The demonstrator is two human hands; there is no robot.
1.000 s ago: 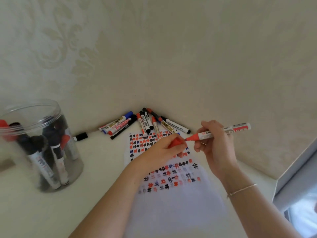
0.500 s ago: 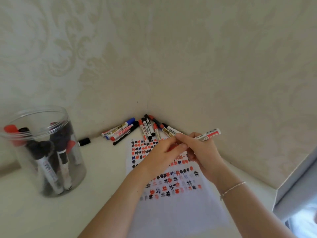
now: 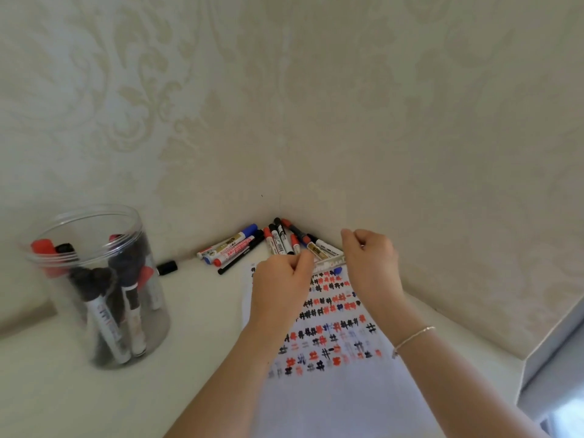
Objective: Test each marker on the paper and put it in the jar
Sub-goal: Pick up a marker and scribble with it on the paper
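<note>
A blurred white-bodied marker [image 3: 328, 263] hangs level above the top of the paper [image 3: 341, 403], which is covered in rows of red, black and blue test marks. My left hand [image 3: 284, 282] pinches the marker's left end. Its right end reaches the curled fingers of my right hand [image 3: 371, 267]; I cannot tell whether they grip it. A clear plastic jar [image 3: 44, 273] stands at the left with several capped markers upright inside. Several more markers [image 3: 278, 240] lie piled in the wall corner behind my hands.
A loose black cap [image 3: 167, 267] lies by the wall between jar and pile. Something small and blue [image 3: 337, 270] shows under the held marker. Patterned walls close in behind and to the right. A pale box edge [image 3: 556, 352] juts in at the lower right.
The red tip went into the cap in my left hand. Both hands then dropped toward the paper, and the marker's tail no longer sticks out beyond my right hand.
</note>
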